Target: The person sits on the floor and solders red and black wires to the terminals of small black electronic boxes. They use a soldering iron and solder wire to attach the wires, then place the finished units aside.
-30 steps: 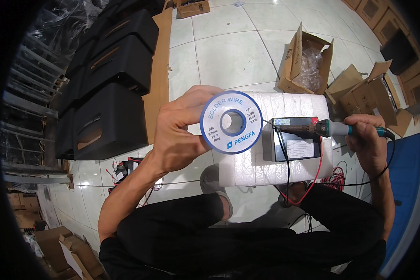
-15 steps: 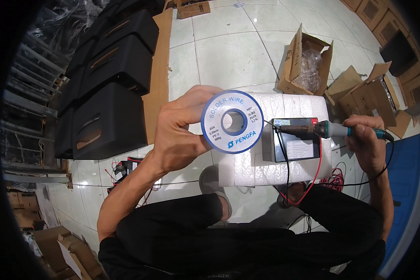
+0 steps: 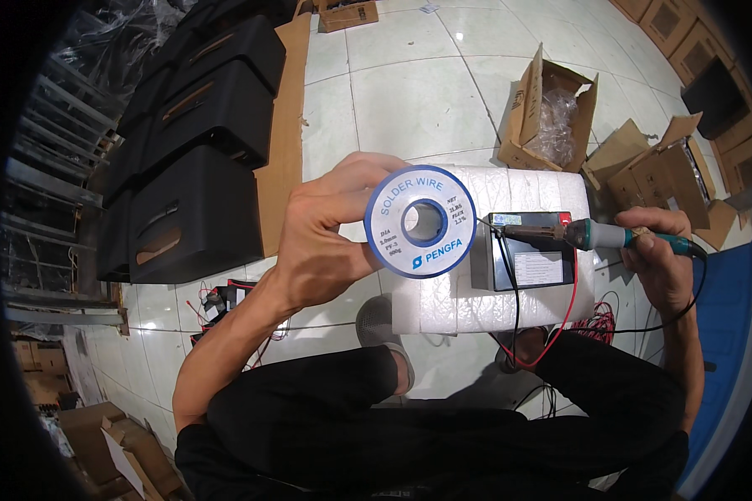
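Note:
My left hand [image 3: 330, 230] is closed around a spool of solder wire [image 3: 397, 238], white-faced with a blue rim. From the spool's right side a short end of wire reaches the left terminal of a dark battery [image 3: 536, 269]. My right hand [image 3: 662, 263] grips a soldering iron [image 3: 597, 235] by its teal and grey handle. The iron's shaft lies across the battery's top, its tip at that same left terminal. A black lead [image 3: 510, 280] runs from there, and a red lead [image 3: 573, 294] comes off the battery's right side. The battery rests on a white foam block [image 3: 443, 305].
Black cases [image 3: 194, 221] stand on cardboard at the left. An opened carton [image 3: 520, 125] with clear plastic wrap stands beyond the foam, more cartons [image 3: 664, 171] to its right. Bundled red and black wires [image 3: 595, 324] lie by my foot. A blue panel [image 3: 718, 326] is at the far right.
The spool in my left hand has shifted slightly right and down. The soldering iron has barely moved, its tip staying at the left terminal.

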The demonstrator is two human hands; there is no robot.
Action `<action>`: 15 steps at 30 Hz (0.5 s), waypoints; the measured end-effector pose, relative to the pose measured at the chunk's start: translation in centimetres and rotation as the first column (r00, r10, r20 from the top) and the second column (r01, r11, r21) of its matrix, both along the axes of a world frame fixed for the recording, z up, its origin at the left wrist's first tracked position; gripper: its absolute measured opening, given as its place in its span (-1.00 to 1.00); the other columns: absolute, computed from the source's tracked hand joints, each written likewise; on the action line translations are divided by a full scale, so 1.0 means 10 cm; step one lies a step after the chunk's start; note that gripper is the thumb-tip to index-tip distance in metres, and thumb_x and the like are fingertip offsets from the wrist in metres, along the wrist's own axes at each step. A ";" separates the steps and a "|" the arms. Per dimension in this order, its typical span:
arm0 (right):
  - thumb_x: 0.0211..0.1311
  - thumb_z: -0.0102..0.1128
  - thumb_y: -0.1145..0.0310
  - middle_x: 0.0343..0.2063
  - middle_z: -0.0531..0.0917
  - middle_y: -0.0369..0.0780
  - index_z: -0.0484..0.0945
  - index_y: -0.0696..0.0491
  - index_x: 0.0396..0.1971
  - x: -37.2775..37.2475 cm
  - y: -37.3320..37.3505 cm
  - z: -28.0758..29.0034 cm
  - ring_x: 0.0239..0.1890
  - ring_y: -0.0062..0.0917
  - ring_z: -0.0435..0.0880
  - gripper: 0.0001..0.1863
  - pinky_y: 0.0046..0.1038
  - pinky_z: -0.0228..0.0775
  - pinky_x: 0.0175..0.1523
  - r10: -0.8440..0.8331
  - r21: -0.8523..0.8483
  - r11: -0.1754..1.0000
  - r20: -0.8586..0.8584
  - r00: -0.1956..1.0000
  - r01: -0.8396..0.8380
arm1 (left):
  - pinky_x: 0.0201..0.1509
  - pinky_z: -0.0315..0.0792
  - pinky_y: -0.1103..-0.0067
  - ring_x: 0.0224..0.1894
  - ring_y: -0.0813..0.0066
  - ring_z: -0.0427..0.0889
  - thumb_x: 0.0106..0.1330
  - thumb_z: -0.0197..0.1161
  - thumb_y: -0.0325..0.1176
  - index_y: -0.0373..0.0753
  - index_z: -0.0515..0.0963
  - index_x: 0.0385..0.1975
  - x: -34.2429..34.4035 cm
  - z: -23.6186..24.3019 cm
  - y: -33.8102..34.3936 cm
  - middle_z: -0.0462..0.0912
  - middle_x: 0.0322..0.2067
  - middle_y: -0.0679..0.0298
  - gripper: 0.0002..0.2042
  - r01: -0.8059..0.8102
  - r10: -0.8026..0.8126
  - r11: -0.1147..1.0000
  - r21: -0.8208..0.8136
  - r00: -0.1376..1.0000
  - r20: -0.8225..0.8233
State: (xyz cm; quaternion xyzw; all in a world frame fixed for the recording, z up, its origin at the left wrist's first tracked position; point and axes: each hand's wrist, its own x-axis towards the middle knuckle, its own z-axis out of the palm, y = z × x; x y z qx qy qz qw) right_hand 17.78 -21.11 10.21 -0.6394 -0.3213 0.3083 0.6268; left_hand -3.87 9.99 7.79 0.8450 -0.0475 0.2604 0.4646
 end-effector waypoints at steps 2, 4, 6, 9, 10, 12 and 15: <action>0.14 0.32 0.30 -0.53 0.60 -0.28 0.64 0.33 -0.15 -0.01 0.00 0.01 -0.60 -0.79 0.38 -0.61 -0.68 0.15 -0.53 -0.027 -0.007 1.000 -0.006 1.000 0.027 | 0.04 0.49 0.47 -0.05 0.28 0.64 -0.08 0.55 -0.50 -0.34 0.72 -0.25 -0.01 0.02 0.00 0.72 -0.19 0.16 -0.68 -0.013 0.013 1.000 -0.009 1.000 -0.001; 0.13 0.34 0.29 -0.52 0.60 -0.28 0.64 0.33 -0.16 -0.01 0.00 0.02 -0.59 -0.80 0.38 -0.59 -0.69 0.16 -0.52 -0.023 -0.019 1.000 -0.009 1.000 0.023 | 0.04 0.48 0.49 -0.04 0.29 0.64 -0.09 0.55 -0.52 -0.34 0.71 -0.24 -0.03 0.04 0.00 0.70 -0.16 0.15 -0.66 -0.039 0.039 0.999 -0.030 0.999 -0.013; 0.12 0.36 0.28 -0.51 0.60 -0.28 0.64 0.34 -0.16 0.00 0.00 0.02 -0.59 -0.80 0.38 -0.58 -0.70 0.16 -0.52 -0.006 -0.022 1.000 -0.006 1.000 0.006 | 0.06 0.47 0.52 -0.04 0.33 0.63 -0.09 0.55 -0.55 -0.36 0.71 -0.22 -0.06 0.07 0.00 0.69 -0.12 0.15 -0.65 -0.143 0.142 0.989 -0.042 0.990 -0.024; 0.11 0.37 0.26 -0.50 0.59 -0.28 0.65 0.34 -0.16 0.02 0.00 0.02 -0.58 -0.79 0.38 -0.57 -0.70 0.16 -0.51 0.023 -0.018 1.000 0.012 1.000 -0.023 | 0.08 0.46 0.54 -0.02 0.42 0.61 -0.08 0.53 -0.60 -0.40 0.69 -0.20 -0.09 0.09 -0.01 0.66 -0.07 0.15 -0.64 -0.239 0.235 0.966 -0.103 0.971 -0.047; 0.11 0.37 0.25 -0.50 0.59 -0.28 0.65 0.34 -0.16 0.02 0.00 0.02 -0.58 -0.79 0.38 -0.56 -0.69 0.15 -0.51 0.024 -0.018 1.000 0.021 0.999 -0.024 | 0.09 0.46 0.54 -0.02 0.42 0.61 -0.08 0.53 -0.60 -0.41 0.69 -0.19 -0.08 0.08 -0.01 0.66 -0.07 0.14 -0.64 -0.253 0.249 0.961 -0.114 0.967 -0.047; 0.12 0.37 0.24 -0.49 0.59 -0.27 0.65 0.34 -0.16 0.03 0.00 0.02 -0.57 -0.79 0.38 -0.56 -0.69 0.14 -0.51 0.029 -0.020 0.999 0.030 0.999 -0.029 | 0.08 0.46 0.56 -0.02 0.44 0.61 -0.07 0.53 -0.61 -0.43 0.68 -0.19 -0.08 0.08 -0.01 0.66 -0.06 0.13 -0.63 -0.262 0.259 0.955 -0.136 0.965 -0.039; 0.14 0.35 0.23 -0.49 0.58 -0.27 0.65 0.33 -0.16 0.03 0.00 0.02 -0.56 -0.78 0.38 -0.56 -0.69 0.13 -0.51 0.039 -0.025 0.999 0.028 0.999 -0.038 | 0.08 0.46 0.57 -0.03 0.43 0.61 -0.07 0.53 -0.61 -0.43 0.68 -0.19 -0.07 0.07 -0.01 0.66 -0.06 0.13 -0.64 -0.264 0.263 0.957 -0.121 0.964 -0.026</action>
